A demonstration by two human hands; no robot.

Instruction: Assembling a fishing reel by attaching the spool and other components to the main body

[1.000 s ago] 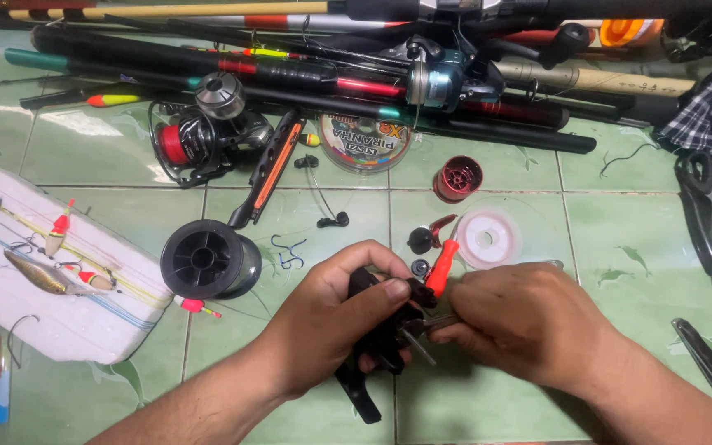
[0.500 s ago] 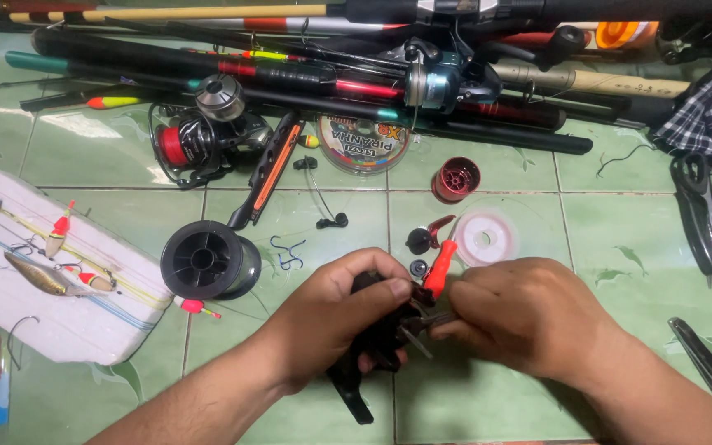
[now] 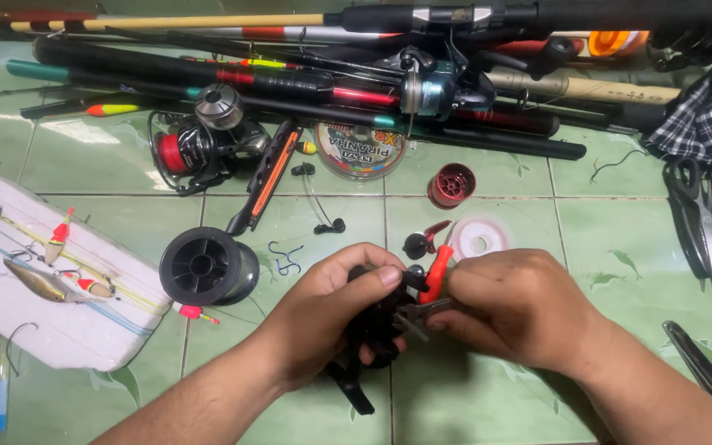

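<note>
A green tiled floor (image 3: pixel 488 173) is carrying a spread of fishing gear. Both hands are meeting near the lower middle of the view. The left hand (image 3: pixel 331 317) is wrapping its grip around a black fishing reel (image 3: pixel 372 325), fingers closed over the top and thumb underneath, with the reel's black foot sticking out toward the bottom edge. The right hand (image 3: pixel 517 305) is closing its grip on pliers with red handles (image 3: pixel 432 284), their metal tip touching the reel. Just left of the hands, a black line spool (image 3: pixel 206 265) is lying on its side, and a white foam block (image 3: pixel 51 284) with lures and floats is sitting farther left. A red spool (image 3: pixel 452 185) and a clear spool (image 3: pixel 478 239) are lying just beyond the hands. Rods (image 3: pixel 306 82) are piling along the top, and scissors (image 3: pixel 702 214) are lying at the right.
</note>
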